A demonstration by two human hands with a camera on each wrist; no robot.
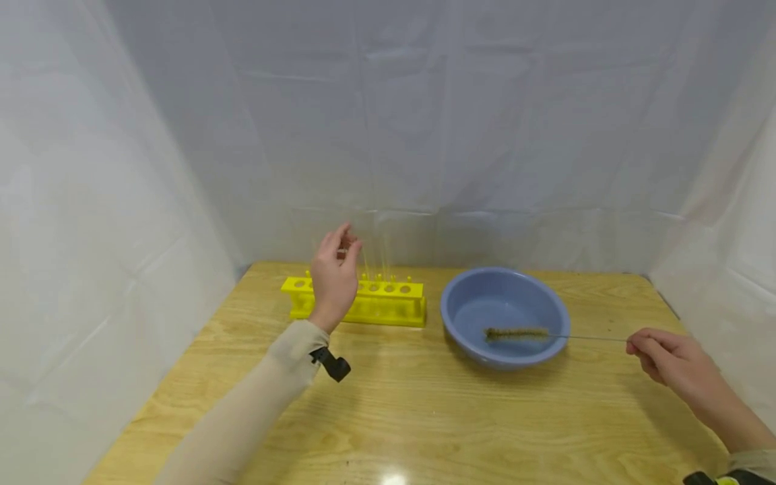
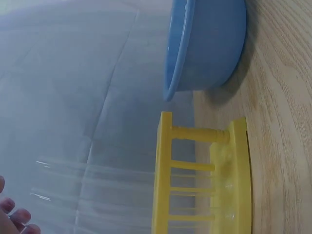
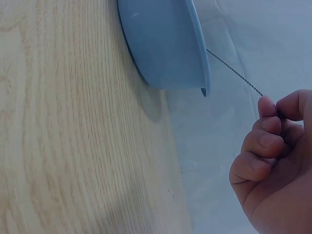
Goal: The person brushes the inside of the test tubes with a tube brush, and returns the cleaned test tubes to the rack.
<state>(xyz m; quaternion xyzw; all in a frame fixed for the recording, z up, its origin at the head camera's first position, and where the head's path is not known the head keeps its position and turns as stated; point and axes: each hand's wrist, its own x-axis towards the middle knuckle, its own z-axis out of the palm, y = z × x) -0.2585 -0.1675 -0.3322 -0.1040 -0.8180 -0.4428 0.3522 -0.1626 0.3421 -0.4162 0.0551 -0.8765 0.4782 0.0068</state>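
A yellow test tube rack [image 1: 388, 316] stands at the back of the table, left of centre, with several clear glass test tubes [image 2: 112, 170] upright in it. Above the rack, my left hand [image 1: 335, 273] has its fingers curled around what looks like the clear rim of a test tube; the glass is faint and its lower part is hidden behind the hand. My right hand [image 1: 675, 360] pinches the thin twisted wire handle of a test tube brush [image 1: 518, 334]. The brush's bristles lie level over the blue basin [image 1: 503, 279], inside its outline.
The basin stands right of the rack, a small gap between them. Both are on a wooden table [image 1: 424, 417]. Pale plastic sheeting [image 1: 400, 135] hangs behind the table and along both sides. A black wrist strap mount [image 1: 333, 365] sits on the left sleeve.
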